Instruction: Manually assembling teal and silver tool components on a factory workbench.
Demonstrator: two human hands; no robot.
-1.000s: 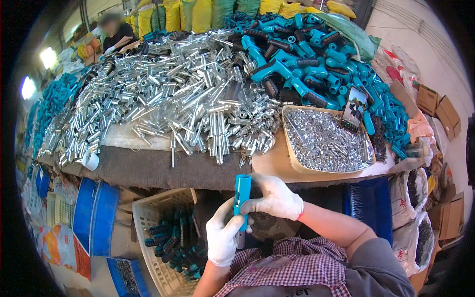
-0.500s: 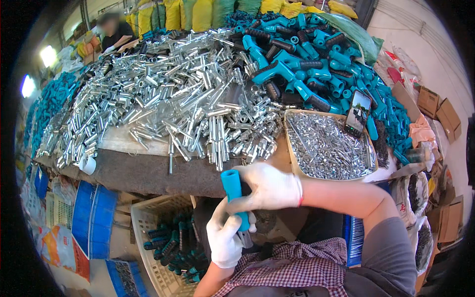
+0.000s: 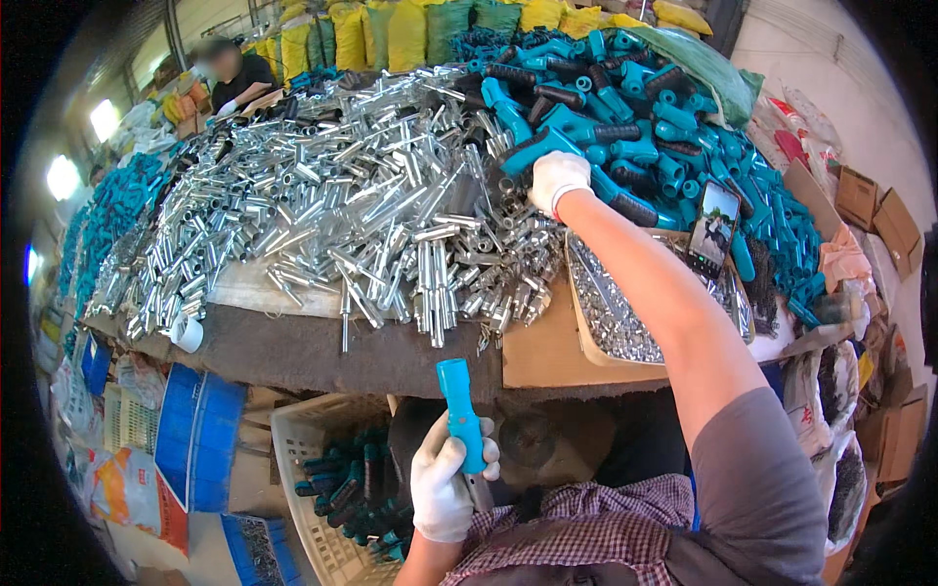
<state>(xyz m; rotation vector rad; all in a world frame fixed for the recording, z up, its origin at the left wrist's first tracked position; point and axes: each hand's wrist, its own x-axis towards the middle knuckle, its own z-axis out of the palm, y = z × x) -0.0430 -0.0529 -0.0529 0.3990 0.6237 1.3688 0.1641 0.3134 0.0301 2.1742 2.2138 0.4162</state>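
Observation:
In front of my lap, my left hand (image 3: 445, 483), in a white glove, is wrapped round a teal plastic tubular housing (image 3: 457, 396). The housing stands nearly upright, its round open end at the top, and a metal tube (image 3: 479, 491) sticks out below the fingers. My right hand (image 3: 560, 183), gloved too, reaches far across the table to where the heap of metal tubes (image 3: 342, 186) meets the pile of teal gun-shaped housings with black grips (image 3: 635, 146). Its fingers point away and are hidden, so what they touch cannot be made out.
Beneath my right forearm stands a shallow tray of small metal parts (image 3: 611, 317), with a phone (image 3: 714, 227) propped at it. A white cup (image 3: 186, 333) sits at the table's front left edge. Below are a crate of teal housings (image 3: 293, 439) and blue bins (image 3: 200, 430). Another person (image 3: 234, 78) is at the far left.
My right hand has left the teal housing near my left hand and moved forward to the piles. My left hand keeps its hold on the housing.

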